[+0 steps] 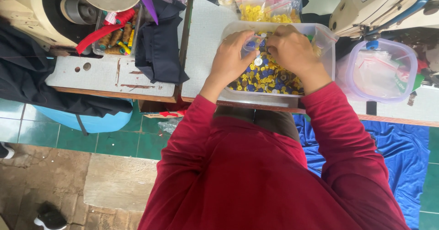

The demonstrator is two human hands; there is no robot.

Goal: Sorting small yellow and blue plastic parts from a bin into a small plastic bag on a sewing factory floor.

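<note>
Pinching a small clear bag [253, 42] between my left hand [231, 56] and right hand [290, 49] at upper centre; the tub [325, 35] under them is full of loose buttons [267, 77].

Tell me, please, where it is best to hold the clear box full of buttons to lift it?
Probably take the clear box by its two short end walls, one hand from each side. It is long, open-topped and heavily filled, and both hands are over its middle.
</note>
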